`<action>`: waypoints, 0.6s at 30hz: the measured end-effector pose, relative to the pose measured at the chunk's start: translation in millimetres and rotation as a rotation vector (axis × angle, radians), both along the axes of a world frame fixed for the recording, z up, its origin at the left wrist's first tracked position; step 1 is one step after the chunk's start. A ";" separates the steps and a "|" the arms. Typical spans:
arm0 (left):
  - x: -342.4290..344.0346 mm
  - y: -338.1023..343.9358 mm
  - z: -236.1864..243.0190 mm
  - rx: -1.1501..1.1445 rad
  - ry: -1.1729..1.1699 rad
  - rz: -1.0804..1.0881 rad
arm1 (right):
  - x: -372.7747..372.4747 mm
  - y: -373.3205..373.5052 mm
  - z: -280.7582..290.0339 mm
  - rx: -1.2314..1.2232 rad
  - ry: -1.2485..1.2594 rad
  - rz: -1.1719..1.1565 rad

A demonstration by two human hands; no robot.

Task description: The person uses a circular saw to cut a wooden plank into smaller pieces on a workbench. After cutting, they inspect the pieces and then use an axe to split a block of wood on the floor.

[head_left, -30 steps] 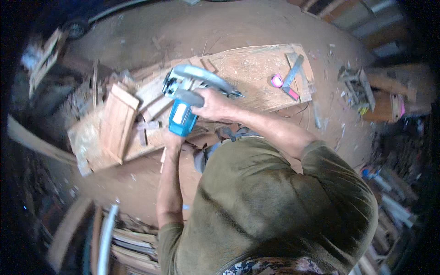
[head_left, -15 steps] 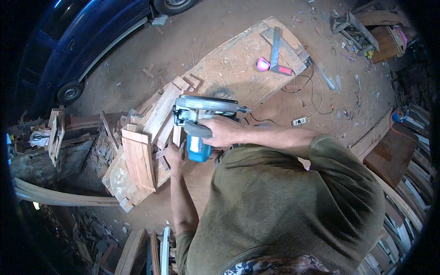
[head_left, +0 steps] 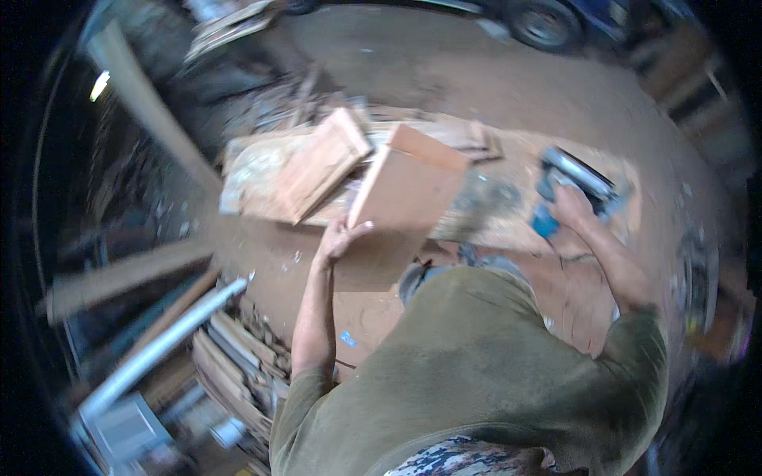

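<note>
1. Panel (head_left: 413, 178): this wooden piece is in the left hand (head_left: 343, 238), in front of the middle of the worktop (head_left: 508, 226) and overlapping its near edge in view.
2. From the left fingers, the panel reaches away and to the right. Its long axis runs from near the person toward the worktop's far side, leaning right at the far end. The near end blends into shadow and brown floor (head_left: 369, 317), so I cannot tell exactly where it stops.
3. The left fingers pinch the panel's pale left edge, thumb over the face toward the person; the other fingertips are mostly hidden.
4. The left hand is clearly the nearer one. The right hand (head_left: 570, 208) is well apart from the panel, over the worktop's right part.
5. The right fingers look wrapped round the handle of the saw (head_left: 586, 170), though blur hides their tips. I cannot tell whether the saw rests on the wood or is just above it.
6. Left of the panel, a board (head_left: 324, 166) lies on the worktop, slanting much the same way, touched by neither hand. Beyond the panel's far end lie offcuts (head_left: 480, 141).
</note>
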State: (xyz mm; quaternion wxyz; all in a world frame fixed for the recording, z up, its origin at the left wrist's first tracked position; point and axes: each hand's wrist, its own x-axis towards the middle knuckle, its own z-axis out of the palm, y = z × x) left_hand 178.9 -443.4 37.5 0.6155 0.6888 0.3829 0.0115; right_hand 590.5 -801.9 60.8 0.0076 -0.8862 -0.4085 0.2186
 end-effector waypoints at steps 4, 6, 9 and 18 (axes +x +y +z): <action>-16.2 -5.1 39.1 -0.107 -0.202 0.026 | 35.3 7.6 -163.7 -0.372 -0.206 0.152; -34.5 -7.9 53.7 -0.128 -0.191 0.080 | 13.4 41.7 -209.0 -0.514 -0.225 0.336; -27.9 -24.0 48.5 -0.161 -0.274 0.110 | -30.4 44.4 -262.0 -0.561 -0.208 0.366; -41.7 -56.7 75.5 -0.086 -0.366 0.267 | -85.2 118.9 -140.3 0.024 0.793 0.134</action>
